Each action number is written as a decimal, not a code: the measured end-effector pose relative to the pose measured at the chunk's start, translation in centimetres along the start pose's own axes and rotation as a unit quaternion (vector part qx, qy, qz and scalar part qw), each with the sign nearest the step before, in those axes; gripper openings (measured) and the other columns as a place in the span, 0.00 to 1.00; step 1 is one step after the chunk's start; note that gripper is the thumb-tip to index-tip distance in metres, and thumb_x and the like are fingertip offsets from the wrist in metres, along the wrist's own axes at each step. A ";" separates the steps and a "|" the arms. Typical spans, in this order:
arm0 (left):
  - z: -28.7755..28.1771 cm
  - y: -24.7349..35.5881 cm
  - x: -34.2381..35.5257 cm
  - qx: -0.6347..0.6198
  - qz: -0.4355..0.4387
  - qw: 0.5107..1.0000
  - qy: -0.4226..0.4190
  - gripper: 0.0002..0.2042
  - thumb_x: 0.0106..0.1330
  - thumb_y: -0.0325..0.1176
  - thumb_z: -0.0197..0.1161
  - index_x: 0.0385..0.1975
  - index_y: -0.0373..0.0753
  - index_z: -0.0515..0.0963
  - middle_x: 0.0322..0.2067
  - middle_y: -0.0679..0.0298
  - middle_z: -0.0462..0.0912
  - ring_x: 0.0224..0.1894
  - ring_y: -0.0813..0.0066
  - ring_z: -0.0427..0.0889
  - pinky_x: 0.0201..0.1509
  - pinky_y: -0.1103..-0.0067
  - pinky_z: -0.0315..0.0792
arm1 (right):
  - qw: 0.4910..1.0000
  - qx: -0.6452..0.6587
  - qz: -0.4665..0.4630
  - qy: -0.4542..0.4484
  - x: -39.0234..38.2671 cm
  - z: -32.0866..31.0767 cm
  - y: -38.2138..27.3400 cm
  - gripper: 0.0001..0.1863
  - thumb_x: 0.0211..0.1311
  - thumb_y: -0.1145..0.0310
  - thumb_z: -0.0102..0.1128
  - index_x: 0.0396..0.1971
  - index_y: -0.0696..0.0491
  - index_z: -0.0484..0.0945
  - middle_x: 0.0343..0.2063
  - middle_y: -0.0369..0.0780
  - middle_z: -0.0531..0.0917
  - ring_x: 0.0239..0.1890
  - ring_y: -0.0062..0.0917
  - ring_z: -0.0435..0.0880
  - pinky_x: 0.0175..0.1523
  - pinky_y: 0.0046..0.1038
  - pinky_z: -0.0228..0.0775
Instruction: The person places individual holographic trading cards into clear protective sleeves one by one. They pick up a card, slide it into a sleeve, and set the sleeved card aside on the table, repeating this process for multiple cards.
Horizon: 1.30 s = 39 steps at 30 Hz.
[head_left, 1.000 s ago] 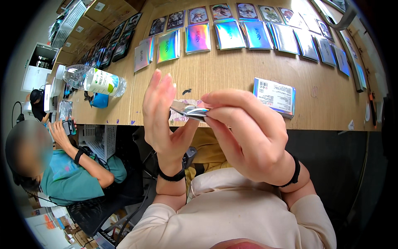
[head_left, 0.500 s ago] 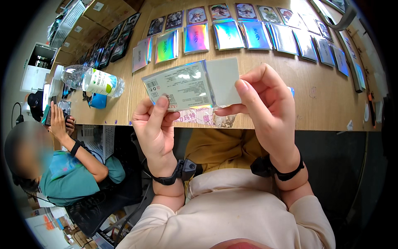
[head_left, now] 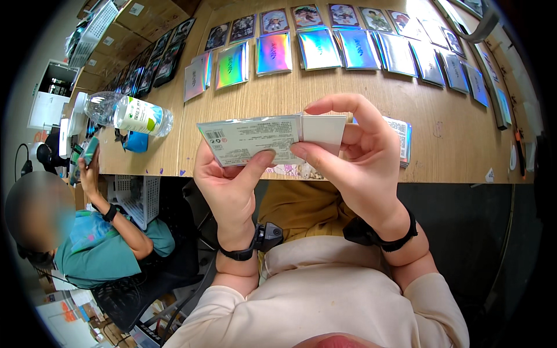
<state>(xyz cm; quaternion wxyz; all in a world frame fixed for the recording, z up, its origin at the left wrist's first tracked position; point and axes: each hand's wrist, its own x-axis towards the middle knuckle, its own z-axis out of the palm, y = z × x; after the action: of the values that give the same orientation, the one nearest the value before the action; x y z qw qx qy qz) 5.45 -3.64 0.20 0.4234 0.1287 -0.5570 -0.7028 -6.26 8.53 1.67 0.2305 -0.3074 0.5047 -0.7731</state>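
While left hand point(head_left: 225, 188) has grip closed on printed packet point(head_left: 249, 136), right hand point(head_left: 371, 171) has grip closed on white card point(head_left: 325, 127) jutting from packet's right end; both held over table's point(head_left: 452, 148) near edge, shiny packets point(head_left: 320, 49) lined up farther back.

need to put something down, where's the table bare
Widest: mostly bare light wooden tabletop between the white printed packet stack and the slim orange and black tool at right. A strip is bare between the row of holographic foil packets and the held white printed packet. Crowded: the far side, and left around the clear plastic bottle.
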 end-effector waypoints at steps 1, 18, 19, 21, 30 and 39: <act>-0.3 -0.1 -0.1 0.013 -0.009 1.000 -0.005 0.25 0.51 0.14 0.70 0.50 0.30 0.71 0.39 0.54 0.84 0.42 0.68 0.85 0.48 0.72 0.81 | 1.000 -0.009 -0.013 0.000 0.0 0.0 0.0 0.17 0.54 0.82 0.67 0.44 0.61 0.74 0.33 0.39 0.86 0.37 0.19 0.85 0.41 0.19 0.78; 0.2 0.0 1.5 0.435 0.321 0.836 -0.097 0.30 0.43 0.25 0.78 0.50 0.33 0.76 0.49 0.52 0.80 0.52 0.55 0.81 0.56 0.68 0.76 | 0.998 -0.002 -0.031 -0.055 -0.3 -0.3 -0.2 0.12 0.55 0.73 0.71 0.38 0.61 0.82 0.33 0.39 0.86 0.34 0.20 0.85 0.35 0.20 0.78; 0.1 -0.1 1.4 0.422 0.311 0.846 -0.098 0.30 0.43 0.25 0.78 0.50 0.34 0.76 0.49 0.52 0.80 0.52 0.55 0.81 0.56 0.68 0.76 | 0.997 0.031 -0.004 -0.066 -0.2 -0.4 -0.5 0.12 0.55 0.73 0.70 0.38 0.61 0.82 0.34 0.39 0.86 0.35 0.20 0.85 0.36 0.19 0.78; 0.0 -0.4 1.2 0.394 0.291 0.866 -0.096 0.30 0.42 0.25 0.79 0.50 0.34 0.75 0.49 0.52 0.80 0.52 0.56 0.81 0.57 0.69 0.76 | 0.990 0.096 0.050 -0.089 -0.1 -0.5 -0.7 0.12 0.56 0.73 0.70 0.40 0.61 0.82 0.37 0.39 0.85 0.39 0.19 0.84 0.38 0.19 0.78; -0.3 -0.9 1.3 0.390 0.327 0.856 -0.094 0.31 0.43 0.24 0.78 0.51 0.33 0.74 0.50 0.52 0.79 0.53 0.54 0.80 0.57 0.68 0.77 | 0.989 0.013 -0.140 0.037 -0.5 0.5 -0.3 0.03 0.61 0.80 0.61 0.34 0.62 0.80 0.39 0.42 0.84 0.35 0.23 0.85 0.39 0.24 0.78; -0.1 0.0 1.7 0.572 0.439 0.691 -0.054 0.29 0.46 0.24 0.76 0.52 0.38 0.77 0.50 0.58 0.76 0.53 0.56 0.78 0.58 0.64 0.74 | 0.942 -0.234 -0.242 -0.004 0.0 -0.6 0.6 0.08 0.51 0.84 0.64 0.32 0.61 0.80 0.39 0.47 0.84 0.38 0.34 0.86 0.40 0.28 0.78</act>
<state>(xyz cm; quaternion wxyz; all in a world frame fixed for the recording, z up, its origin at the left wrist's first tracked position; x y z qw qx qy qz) 4.43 -4.97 0.67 0.4971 0.0481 -0.8663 0.0122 -6.62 8.64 0.92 -0.0396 -0.4689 0.5807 -0.6643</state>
